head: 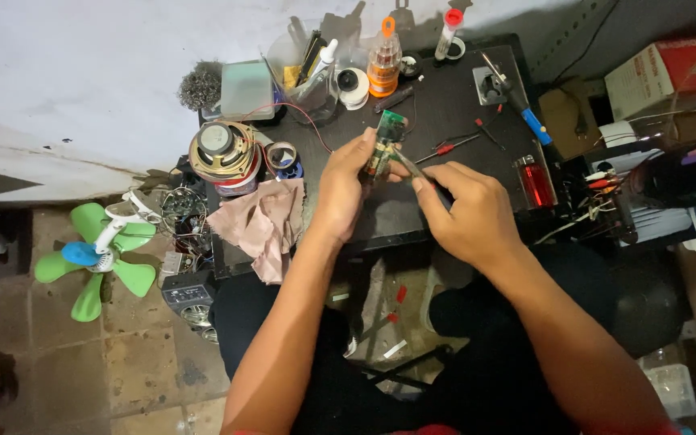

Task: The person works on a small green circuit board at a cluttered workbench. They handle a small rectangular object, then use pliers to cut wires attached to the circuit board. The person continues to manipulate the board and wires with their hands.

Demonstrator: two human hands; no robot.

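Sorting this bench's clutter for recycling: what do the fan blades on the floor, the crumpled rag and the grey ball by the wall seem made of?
Fan blades: smooth, glossy green, probably moulded plastic. Rag: matte pinkish-beige with soft folds, looks like woven cloth. Grey ball: wiry, tangled strands, likely steel wool, though it is too small to be sure.

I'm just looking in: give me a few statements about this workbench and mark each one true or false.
1. The left hand holds a small green circuit board. True.
2. The right hand is empty. False: it holds a thin tool against the board.
3. A loudspeaker lies at the table's left end. True.
4. The green fan blade lies on the table. False: it lies on the floor.
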